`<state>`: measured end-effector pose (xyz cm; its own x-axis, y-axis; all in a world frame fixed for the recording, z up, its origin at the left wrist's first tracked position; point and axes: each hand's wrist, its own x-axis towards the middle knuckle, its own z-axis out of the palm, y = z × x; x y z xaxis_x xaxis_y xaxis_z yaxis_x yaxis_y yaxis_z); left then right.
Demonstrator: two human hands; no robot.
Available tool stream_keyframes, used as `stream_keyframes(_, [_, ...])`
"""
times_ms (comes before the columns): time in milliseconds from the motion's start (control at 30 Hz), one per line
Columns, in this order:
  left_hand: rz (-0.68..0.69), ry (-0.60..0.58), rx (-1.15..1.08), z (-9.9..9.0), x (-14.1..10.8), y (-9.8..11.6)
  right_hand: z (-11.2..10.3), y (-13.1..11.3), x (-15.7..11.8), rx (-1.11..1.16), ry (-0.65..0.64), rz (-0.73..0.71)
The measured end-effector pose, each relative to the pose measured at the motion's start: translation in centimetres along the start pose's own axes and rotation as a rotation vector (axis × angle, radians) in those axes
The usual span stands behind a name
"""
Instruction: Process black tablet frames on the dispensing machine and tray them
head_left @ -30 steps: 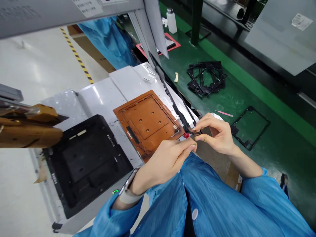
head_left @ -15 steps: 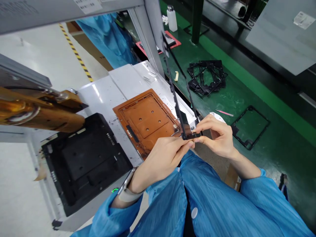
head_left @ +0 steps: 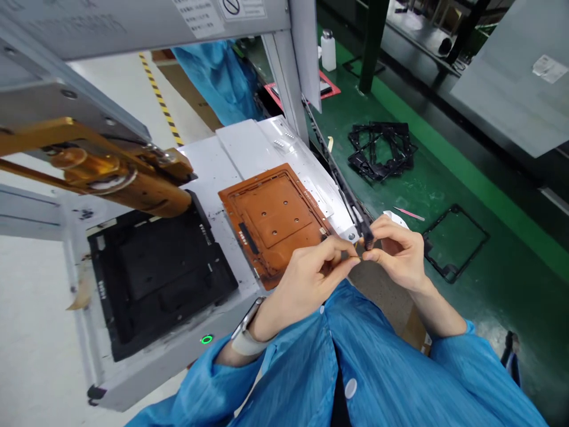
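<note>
A thin black plastic frame (head_left: 340, 178) is tilted nearly edge-on, its near corner between the thumb and fingers of my right hand (head_left: 400, 252). Just left of that corner, my left hand (head_left: 313, 273) is closed in a pinch. A small yellowish bit shows by its fingertips, too small to name. Behind my left hand lies an orange fixture plate (head_left: 280, 213) with a recessed rectangle and several holes. A black fixture plate (head_left: 164, 284) sits further left, partly under a brass-coloured cylinder (head_left: 146, 193).
Several black frames (head_left: 382, 148) are stacked on the green bench (head_left: 444, 178). A single frame (head_left: 456, 243) lies nearer, by pink tweezers (head_left: 409, 213). A white bottle (head_left: 328, 50) stands at the back. The machine's post (head_left: 287, 83) rises beyond the plates; a person's blue sleeve (head_left: 217, 77) shows behind.
The black frame has turned from an open, slanted view to almost edge-on. My left fingertips have come off the frame's corner and are slightly apart from it. The camera view has shifted.
</note>
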<state>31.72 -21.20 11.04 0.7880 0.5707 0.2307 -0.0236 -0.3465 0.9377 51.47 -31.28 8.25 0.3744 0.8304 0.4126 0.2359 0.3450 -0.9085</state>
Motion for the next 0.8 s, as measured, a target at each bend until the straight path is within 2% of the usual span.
stream_keyframes(67, [-0.062, 0.027, -0.122, -0.5, 0.5, 0.8, -0.3, 0.4, -0.1, 0.065, 0.048, 0.013])
stream_keyframes(167, [-0.125, 0.144, -0.409, -1.4, 2.2, 2.5, -0.5, 0.9, -0.3, 0.11, 0.133, 0.016])
stream_keyframes(267, [-0.145, 0.241, -0.57, -1.9, 4.6, 4.1, -0.4, 0.9, -0.3, 0.123, 0.133, -0.024])
stream_keyframes(367, [-0.136, 0.293, -0.6, -2.1, 6.9, 5.1, 0.0, 0.6, -0.2, 0.137, 0.091, -0.083])
stream_keyframes(467, [-0.148, 0.323, -0.622, -2.1, 8.3, 5.9, 0.3, 0.3, -0.3, 0.17, 0.065, -0.081])
stream_keyframes(800, [-0.207, 0.394, -0.644, -2.6, 8.9, 7.5, 0.6, 0.5, -1.6, 0.271, 0.106, -0.001])
